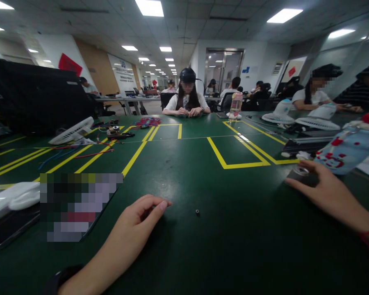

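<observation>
My left hand rests low over the green table, thumb and index finger pinched together. Whatever is between those fingertips, if anything, is too small to make out. To its right lies a tiny dark metal ring or nut, apart from both hands. At the right, my right hand has thumb and fingers around a small dark cylinder with a shiny silver top. Just behind that hand stands a light blue bottle with red patterns.
A phone-like slab and white device lie at left, beside a blurred-out flat panel. Wires, white fans and a pink bottle are farther back. A person sits opposite; another person sits right.
</observation>
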`<state>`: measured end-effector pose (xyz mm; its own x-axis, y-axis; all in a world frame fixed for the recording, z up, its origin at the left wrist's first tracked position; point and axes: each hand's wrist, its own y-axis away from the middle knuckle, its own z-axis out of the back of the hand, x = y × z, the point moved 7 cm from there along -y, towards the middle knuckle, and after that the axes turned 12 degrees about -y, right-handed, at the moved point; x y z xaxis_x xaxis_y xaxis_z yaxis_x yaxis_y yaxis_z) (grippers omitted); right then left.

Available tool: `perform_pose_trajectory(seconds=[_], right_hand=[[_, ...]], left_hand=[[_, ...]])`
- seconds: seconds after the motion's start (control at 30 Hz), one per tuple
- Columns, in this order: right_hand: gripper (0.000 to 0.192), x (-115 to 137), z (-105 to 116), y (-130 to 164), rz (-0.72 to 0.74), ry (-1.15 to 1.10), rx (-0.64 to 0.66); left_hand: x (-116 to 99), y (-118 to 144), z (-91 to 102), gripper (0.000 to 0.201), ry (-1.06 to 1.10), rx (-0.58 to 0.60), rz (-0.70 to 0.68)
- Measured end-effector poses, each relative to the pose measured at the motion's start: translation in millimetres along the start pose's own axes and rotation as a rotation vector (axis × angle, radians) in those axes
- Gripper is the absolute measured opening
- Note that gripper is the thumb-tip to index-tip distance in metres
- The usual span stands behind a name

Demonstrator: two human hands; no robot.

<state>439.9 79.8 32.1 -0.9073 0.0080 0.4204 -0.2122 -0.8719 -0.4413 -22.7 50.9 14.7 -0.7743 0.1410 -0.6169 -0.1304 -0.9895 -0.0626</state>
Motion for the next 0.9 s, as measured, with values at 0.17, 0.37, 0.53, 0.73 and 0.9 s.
perform_pose_trajectory(seconds=[0.17,0.37,0.53,0.73,0.9], right_hand=[[0.055,121.5,-27.2,36.0,0.440,-0.100,0.062],[0.025,243.2,-94.1,81.2,0.554,-0.419,0.605],[0.023,208.8,-70.6,50.5,0.498,-0.426,0.470],[0.035,76.4,7.1,-4.9,0.199,0.053,0.103],[0.045,16.9,27.3,-22.2,-0.116,0.250,0.165]], left_hand=[[-1.9,-0.2,-4.2,0.027,-0.027,0.000,-0.003],[2.4,1.4,-3.3,0.026,-0.039,-0.015,0.006],[3.0,0.7,-5.0,0.027,-0.071,-0.017,0.000],[1.4,1.9,-7.2,0.026,-0.059,-0.019,0.000],[0.8,3.8,-6.2,0.026,-0.076,-0.016,0.004]])
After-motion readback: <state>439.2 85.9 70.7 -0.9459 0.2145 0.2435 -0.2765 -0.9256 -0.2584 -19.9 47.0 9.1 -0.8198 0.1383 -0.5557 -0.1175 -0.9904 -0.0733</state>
